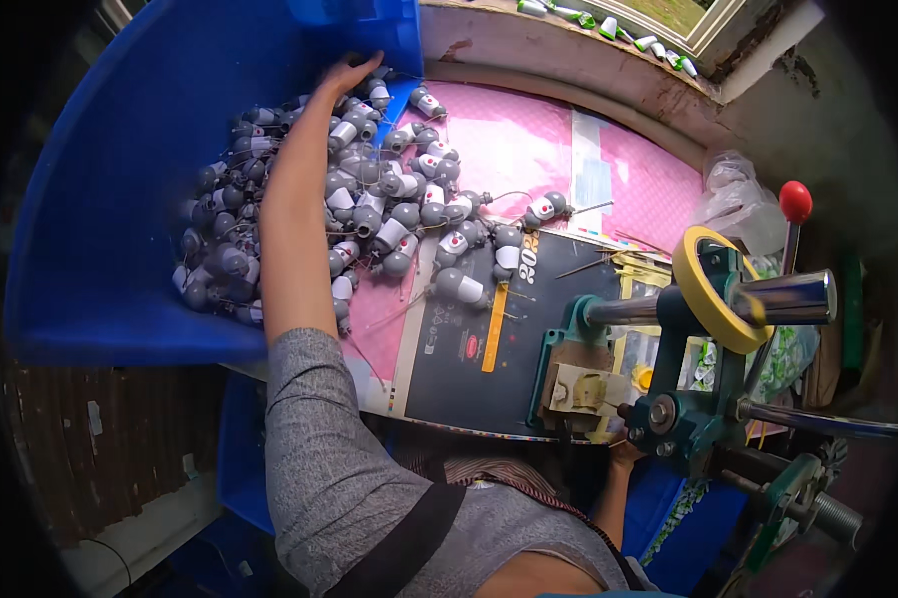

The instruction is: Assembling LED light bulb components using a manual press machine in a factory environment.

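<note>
My left arm reaches across a heap of small grey rounded pieces [404,214] with white bands, red dots and thin wire-like strands. At the far side of the heap, my left hand [349,74] is beside the inner wall of a large blue bin [140,140], fingers stretched out. The bin lies tipped, its mouth toward the table, and pieces spill from it onto a pink sheet [499,130] and a dark printed board [479,369]. My right hand [625,453] is low at the table's front edge beside a green press [668,399]; its fingers are mostly hidden.
A roll of yellow tape [713,289] hangs on the press, near its red-knobbed lever [795,202]. Clear plastic bags [738,209] lie at the right. Green-and-white pieces [608,28] line the windowsill. Another blue container [245,453] stands below the table.
</note>
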Motion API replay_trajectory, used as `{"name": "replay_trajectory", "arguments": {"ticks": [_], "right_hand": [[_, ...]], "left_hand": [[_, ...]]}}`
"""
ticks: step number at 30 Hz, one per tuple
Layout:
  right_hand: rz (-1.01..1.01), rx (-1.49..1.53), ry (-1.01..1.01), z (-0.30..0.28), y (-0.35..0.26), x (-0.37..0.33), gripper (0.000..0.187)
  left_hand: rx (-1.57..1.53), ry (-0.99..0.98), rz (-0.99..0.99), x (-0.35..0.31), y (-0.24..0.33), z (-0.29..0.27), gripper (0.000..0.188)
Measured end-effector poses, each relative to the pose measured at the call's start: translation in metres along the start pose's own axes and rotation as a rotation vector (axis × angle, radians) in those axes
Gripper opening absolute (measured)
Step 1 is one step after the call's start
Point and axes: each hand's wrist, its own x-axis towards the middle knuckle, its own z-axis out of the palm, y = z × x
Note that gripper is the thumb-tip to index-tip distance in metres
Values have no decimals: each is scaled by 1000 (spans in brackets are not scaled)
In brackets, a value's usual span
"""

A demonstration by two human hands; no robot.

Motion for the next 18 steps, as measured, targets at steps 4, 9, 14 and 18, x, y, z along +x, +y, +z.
{"name": "replay_trajectory", "arguments": {"ticks": [4,9,14,18], "right_hand": [[-12,-109,-66,26,-52,17,19],[-134,-105,-23,36,-95,43,22],[-182,-137,100,32,-93,42,9],[-389,-419,149,31,-106,58,13]], "left_hand": [[266,-211,104,-26,59,48,111],[470,-269,254,-73,93,84,87],[507,-606,693,-121,125,83,66],[1021,-1030,536,-165,195,85,73]]}}
